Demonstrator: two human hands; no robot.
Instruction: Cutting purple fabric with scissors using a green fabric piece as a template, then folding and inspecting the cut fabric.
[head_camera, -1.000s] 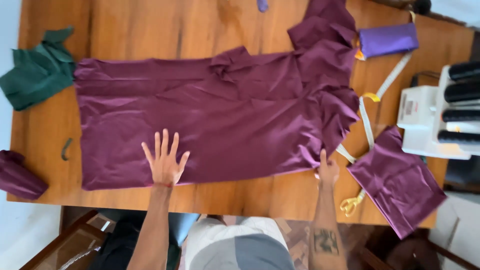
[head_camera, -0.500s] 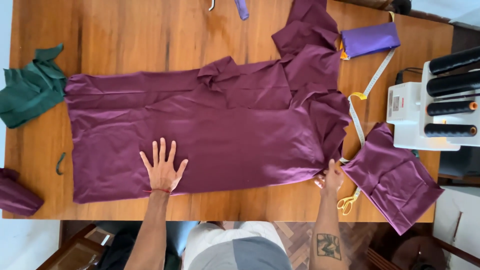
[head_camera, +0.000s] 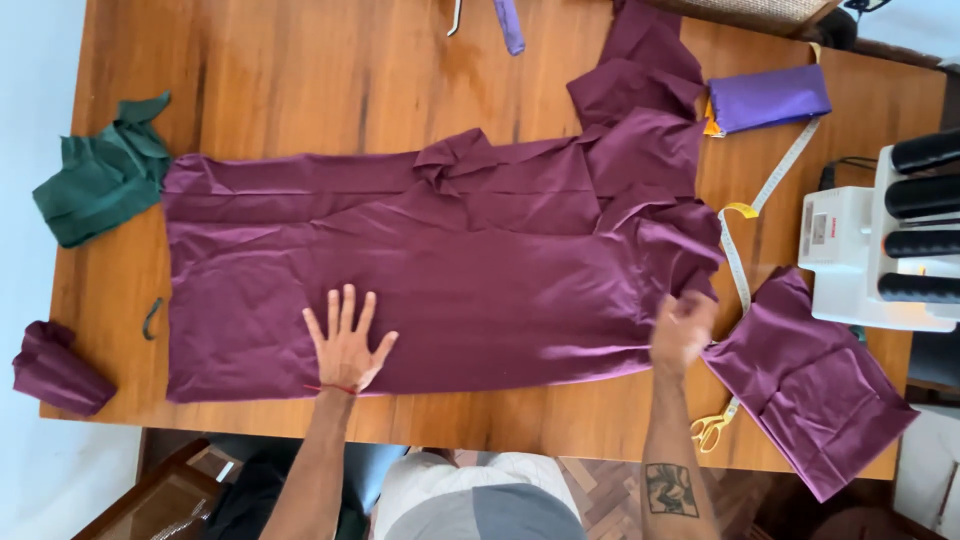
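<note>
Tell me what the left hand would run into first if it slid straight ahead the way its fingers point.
The left hand lies flat on the maroon fabric. Going straight on, it would likely meet the creased folds along the cloth's far edge first, then bare wooden table.

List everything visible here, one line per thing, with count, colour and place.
large cloth: 1, maroon, spread flat across the table middle
wooden table: 1, brown, under everything
green cloth: 1, dark green, crumpled at the left edge
small bundle: 1, maroon, near left corner
folded piece: 1, maroon, near right corner
purple cloth: 1, violet, folded, far right
tape measure: 1, pale with yellow end, right of the large cloth
scissors: 1, gold handles, near right edge
sewing machine: 1, white with black spools, far right
left hand: 1, flat and spread on the large cloth
right hand: 1, blurred, at the cloth's right edge
</note>
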